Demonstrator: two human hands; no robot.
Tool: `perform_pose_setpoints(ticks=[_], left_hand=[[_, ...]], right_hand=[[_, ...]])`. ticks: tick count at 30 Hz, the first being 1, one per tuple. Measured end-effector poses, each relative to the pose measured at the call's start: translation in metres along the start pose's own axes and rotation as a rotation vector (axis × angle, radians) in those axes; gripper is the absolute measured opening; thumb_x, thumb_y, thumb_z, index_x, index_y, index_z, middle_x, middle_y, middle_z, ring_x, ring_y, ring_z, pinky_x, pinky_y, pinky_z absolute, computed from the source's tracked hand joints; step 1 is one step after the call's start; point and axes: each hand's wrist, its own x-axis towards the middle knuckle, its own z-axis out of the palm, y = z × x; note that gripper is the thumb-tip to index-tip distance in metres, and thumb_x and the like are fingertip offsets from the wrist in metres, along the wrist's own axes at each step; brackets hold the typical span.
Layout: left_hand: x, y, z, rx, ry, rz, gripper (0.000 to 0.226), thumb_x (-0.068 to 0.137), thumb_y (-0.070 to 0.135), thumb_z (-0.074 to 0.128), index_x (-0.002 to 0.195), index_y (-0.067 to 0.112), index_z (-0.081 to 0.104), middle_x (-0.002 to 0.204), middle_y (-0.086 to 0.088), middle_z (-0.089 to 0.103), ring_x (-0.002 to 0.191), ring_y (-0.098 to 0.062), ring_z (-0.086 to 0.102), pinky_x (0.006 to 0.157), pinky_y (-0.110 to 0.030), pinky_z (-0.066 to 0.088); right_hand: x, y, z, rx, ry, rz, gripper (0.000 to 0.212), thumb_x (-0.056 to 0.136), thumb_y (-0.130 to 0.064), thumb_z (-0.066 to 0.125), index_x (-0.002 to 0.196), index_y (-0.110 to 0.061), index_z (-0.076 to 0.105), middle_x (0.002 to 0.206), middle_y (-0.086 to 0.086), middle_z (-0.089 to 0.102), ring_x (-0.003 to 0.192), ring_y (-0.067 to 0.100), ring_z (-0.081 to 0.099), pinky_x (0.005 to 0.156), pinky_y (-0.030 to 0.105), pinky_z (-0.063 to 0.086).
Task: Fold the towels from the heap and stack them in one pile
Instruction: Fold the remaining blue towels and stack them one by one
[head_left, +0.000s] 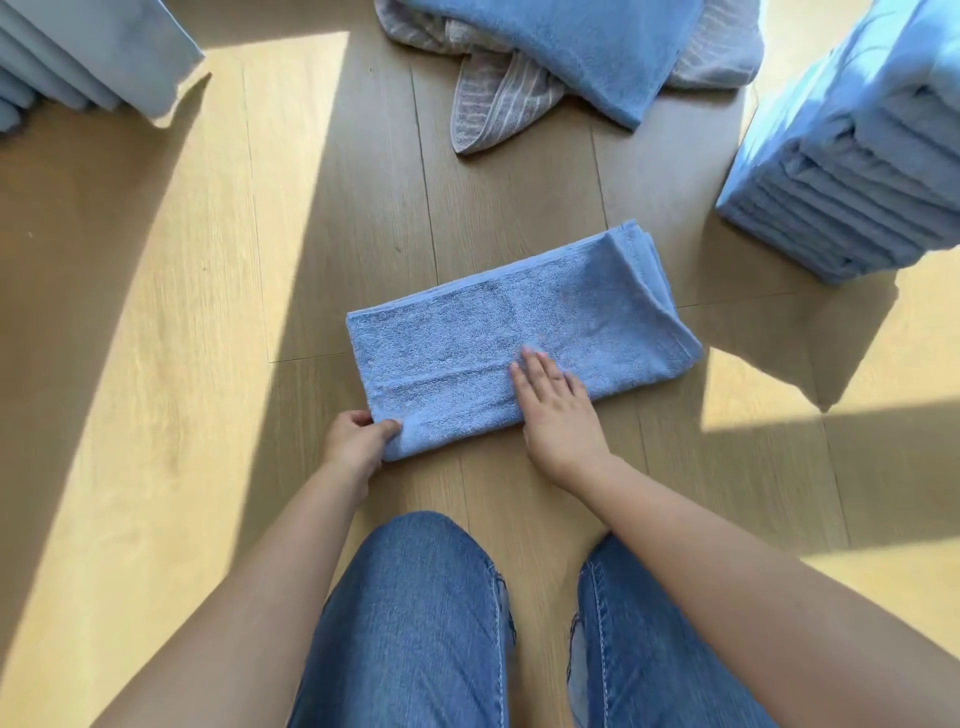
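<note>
While the folded blue towel (493, 338) lies on the floor (208, 260) just ahead of me, its long axis runs from near-left to far-right, and the next fold turns on that slant. My left hand (356, 439) sits at the near-left end, its fingers (358, 415) curled and pinching that corner against the thumb. My right hand (556, 410) rests flat at about the middle of the near edge, its fingers straight and close together, pressing the cloth down. So the left hand holds the free end, and the right hand marks what I judge to be the crease line. I reckon the move is to carry the left end over along the long axis toward the far-right end, where the layered edges show. The pile (857, 171) of folded towels stands well apart at the far right, nearer my right hand. The heap (571, 57) lies beyond the towel, not touching it.
</note>
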Motion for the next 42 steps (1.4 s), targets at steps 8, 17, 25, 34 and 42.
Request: perform_pose_setpoints(ticks=[8,17,25,34,42], left_hand=[[-0.006,0.010,-0.008,0.051,-0.073,0.047,0.022,0.089,0.002,0.051,0.070,0.015,0.052,0.073,-0.002,0.055,0.060,-0.013,0.047,0.055,-0.024,0.035],[-0.020,0.019,-0.001,-0.108,0.037,0.078,0.026,0.086,0.005,0.046,0.064,0.015,0.037,0.063,-0.002,0.038,0.059,-0.018,0.034,0.055,-0.028,0.024],[-0.052,0.053,0.000,-0.006,0.231,0.474,0.012,0.083,0.004,0.052,0.076,0.012,0.050,0.067,0.004,0.046,0.060,-0.010,0.040,0.048,-0.010,0.033],[-0.111,0.085,0.081,0.285,0.166,1.093,0.026,0.068,-0.002,0.058,0.093,-0.006,0.064,0.086,-0.012,0.059,0.080,-0.010,0.051,0.071,-0.010,0.032],[-0.148,0.063,0.202,0.751,-0.485,0.942,0.071,0.090,0.030,0.054,0.147,0.010,0.017,0.146,-0.013,0.026,0.138,-0.024,0.020,0.114,-0.030,0.014]], right_hand=[[0.008,0.103,-0.058,-0.059,0.021,0.473,0.056,0.098,-0.036,0.025,0.148,-0.017,0.009,0.157,0.011,-0.001,0.145,0.027,-0.003,0.114,0.051,0.004],[-0.019,0.006,-0.008,-0.003,-0.050,0.068,0.066,0.091,-0.004,0.027,0.148,-0.014,-0.006,0.157,0.005,-0.013,0.145,0.018,-0.009,0.116,0.042,-0.003],[-0.036,-0.005,0.013,0.041,-0.066,0.065,0.068,0.092,-0.009,0.031,0.148,-0.019,-0.006,0.156,0.007,-0.014,0.145,0.021,-0.011,0.116,0.043,-0.003],[-0.058,0.057,-0.001,0.380,0.310,0.345,0.060,0.080,-0.007,0.040,0.140,-0.007,0.034,0.147,0.015,0.034,0.134,0.028,0.037,0.105,0.042,0.031],[-0.091,0.124,0.006,0.541,0.325,0.596,0.053,0.087,-0.004,0.046,0.138,-0.008,0.035,0.141,0.010,0.040,0.131,0.025,0.037,0.100,0.039,0.030]])
